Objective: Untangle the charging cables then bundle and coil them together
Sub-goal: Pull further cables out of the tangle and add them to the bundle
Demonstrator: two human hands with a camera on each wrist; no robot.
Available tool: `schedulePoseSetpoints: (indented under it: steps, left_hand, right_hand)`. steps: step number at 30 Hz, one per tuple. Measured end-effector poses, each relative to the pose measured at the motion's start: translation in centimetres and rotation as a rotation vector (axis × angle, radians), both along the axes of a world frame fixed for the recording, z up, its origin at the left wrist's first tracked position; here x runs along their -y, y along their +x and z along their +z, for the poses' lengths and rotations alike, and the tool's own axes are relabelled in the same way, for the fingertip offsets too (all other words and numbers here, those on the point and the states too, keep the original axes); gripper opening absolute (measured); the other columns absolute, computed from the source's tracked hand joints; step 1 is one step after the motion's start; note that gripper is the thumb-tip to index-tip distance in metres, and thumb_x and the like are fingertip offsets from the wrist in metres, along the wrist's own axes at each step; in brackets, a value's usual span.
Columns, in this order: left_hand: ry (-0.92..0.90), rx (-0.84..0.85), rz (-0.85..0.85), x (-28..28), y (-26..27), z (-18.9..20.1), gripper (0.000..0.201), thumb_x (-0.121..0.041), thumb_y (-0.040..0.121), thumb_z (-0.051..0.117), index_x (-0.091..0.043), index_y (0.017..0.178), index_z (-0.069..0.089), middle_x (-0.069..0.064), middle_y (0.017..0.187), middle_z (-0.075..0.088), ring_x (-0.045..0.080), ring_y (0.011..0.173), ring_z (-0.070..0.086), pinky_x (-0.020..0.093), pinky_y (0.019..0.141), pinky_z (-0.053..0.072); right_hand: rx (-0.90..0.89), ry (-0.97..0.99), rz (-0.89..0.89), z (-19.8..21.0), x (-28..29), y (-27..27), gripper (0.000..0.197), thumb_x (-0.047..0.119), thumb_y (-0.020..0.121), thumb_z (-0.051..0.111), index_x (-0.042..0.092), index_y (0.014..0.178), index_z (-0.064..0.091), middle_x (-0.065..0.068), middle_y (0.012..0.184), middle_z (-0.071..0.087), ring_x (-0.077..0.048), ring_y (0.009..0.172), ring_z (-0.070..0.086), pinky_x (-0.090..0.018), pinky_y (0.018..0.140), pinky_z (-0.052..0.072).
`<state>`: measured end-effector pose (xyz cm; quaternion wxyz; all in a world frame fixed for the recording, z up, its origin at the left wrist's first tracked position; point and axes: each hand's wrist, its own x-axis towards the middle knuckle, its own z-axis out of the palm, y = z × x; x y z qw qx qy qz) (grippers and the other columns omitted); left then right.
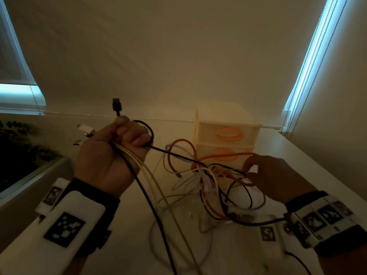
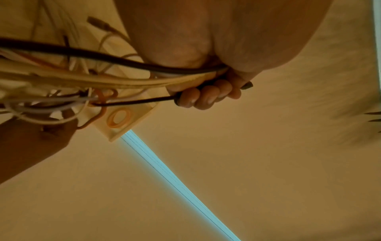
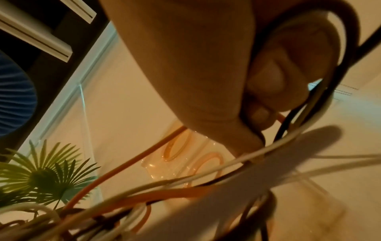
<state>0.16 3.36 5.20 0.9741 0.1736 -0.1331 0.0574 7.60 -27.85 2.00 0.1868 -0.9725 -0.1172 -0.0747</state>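
Observation:
My left hand (image 1: 117, 147) is raised over the table and grips a bundle of black and white cable ends (image 1: 129, 157) in a fist. A black USB plug (image 1: 116, 105) sticks up above the fist, and white plugs (image 1: 84, 129) poke out on its left. The cables run down and right into a tangle of black, white and orange cables (image 1: 210, 179) over the table. My right hand (image 1: 270, 175) pinches the orange cable (image 1: 224, 154) at the tangle's right side; in the right wrist view the fingers (image 3: 259, 114) curl round the orange cable (image 3: 128, 164).
A small cream drawer unit with orange handles (image 1: 228, 135) stands just behind the tangle. A dark plant (image 1: 17, 139) sits at the left beyond the white table (image 1: 248, 259). Wall and window blinds lie behind. A thin black cord (image 1: 297, 262) leads from the right wrist.

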Motion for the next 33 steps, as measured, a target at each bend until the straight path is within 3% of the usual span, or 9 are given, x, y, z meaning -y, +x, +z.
schedulePoseSetpoints:
  steps: [5,8,10,13,17,20,22,28,33]
  left_hand:
    - [0.022,-0.036,0.063,-0.8,0.3,-0.1,0.023,-0.011,0.090,0.043,-0.015,0.069,0.052,-0.008,0.067,0.035,0.008,0.057,0.036,0.021,0.057,0.035]
    - [0.073,-0.099,0.069,0.9,0.7,-0.9,0.017,-0.009,0.084,0.046,-0.015,0.070,0.052,-0.007,0.066,0.033,0.009,0.056,0.034,0.021,0.055,0.032]
    - [0.114,-0.118,0.018,2.5,0.8,-1.7,0.014,-0.010,0.084,0.046,-0.015,0.072,0.051,-0.006,0.066,0.033,0.010,0.056,0.033,0.021,0.053,0.032]
    - [0.130,-0.127,-0.056,4.2,0.6,-2.3,0.018,-0.011,0.087,0.042,-0.014,0.072,0.052,-0.005,0.066,0.033,0.011,0.055,0.033,0.022,0.053,0.031]
    - [0.130,-0.120,-0.136,5.4,0.1,-2.4,0.023,-0.012,0.091,0.041,-0.013,0.072,0.053,-0.005,0.067,0.031,0.011,0.056,0.033,0.022,0.055,0.031]
    - [0.133,-0.107,-0.203,6.2,-0.3,-2.5,0.026,-0.015,0.096,0.038,-0.013,0.074,0.053,-0.005,0.067,0.031,0.010,0.056,0.034,0.022,0.053,0.033]
    - [0.129,-0.089,-0.235,6.6,-0.5,-2.5,0.027,-0.016,0.097,0.037,-0.013,0.075,0.053,-0.005,0.068,0.032,0.010,0.056,0.034,0.022,0.054,0.034]
    - [0.088,-0.079,-0.215,5.8,-0.5,-1.9,0.026,-0.013,0.095,0.037,-0.013,0.074,0.053,-0.006,0.067,0.031,0.010,0.055,0.034,0.022,0.053,0.034]
    - [0.069,-0.079,-0.222,5.0,-0.3,-1.8,0.022,-0.011,0.093,0.038,-0.013,0.076,0.052,-0.005,0.068,0.032,0.011,0.057,0.034,0.024,0.055,0.034]
  right_hand:
    - [0.006,-0.039,-0.011,-0.4,0.6,-0.4,0.007,0.032,0.090,0.068,0.037,0.094,0.064,0.012,0.078,0.060,-0.005,0.069,0.058,-0.022,0.064,0.048]
    - [-0.040,0.034,0.032,0.2,0.3,-1.3,0.012,0.038,0.087,0.070,0.040,0.098,0.065,0.008,0.079,0.065,-0.007,0.066,0.061,-0.013,0.055,0.046]
    - [0.038,0.135,0.112,0.5,-0.5,-2.2,0.010,0.030,0.089,0.069,0.037,0.097,0.071,0.013,0.080,0.065,-0.003,0.066,0.062,-0.010,0.056,0.043]
    - [0.232,0.338,0.314,0.4,-2.3,-3.6,0.015,0.019,0.087,0.072,0.032,0.094,0.077,0.016,0.077,0.068,-0.003,0.067,0.065,-0.014,0.060,0.051]
    - [0.231,0.129,0.520,-0.1,-3.8,-4.1,0.032,0.046,0.082,0.074,0.041,0.114,0.069,0.013,0.096,0.051,-0.005,0.090,0.052,-0.019,0.075,0.045]
    - [0.274,-0.122,0.465,0.0,-4.8,-4.4,0.049,0.078,0.071,0.054,0.052,0.110,0.067,0.012,0.105,0.041,-0.014,0.105,0.041,-0.034,0.087,0.038]
    - [0.224,-0.188,0.426,0.0,-5.7,-4.5,0.050,0.083,0.070,0.045,0.052,0.101,0.069,0.012,0.112,0.041,-0.016,0.114,0.037,-0.040,0.092,0.034]
    - [0.453,-0.079,0.219,-1.1,-6.9,-3.6,0.035,0.058,0.077,0.049,0.031,0.064,0.067,0.006,0.091,0.047,-0.024,0.095,0.048,-0.040,0.081,0.033]
    - [0.586,-0.030,-0.043,-0.5,-5.7,-2.8,0.040,0.060,0.074,0.046,0.026,0.065,0.063,0.000,0.091,0.050,-0.030,0.094,0.050,-0.047,0.085,0.038]
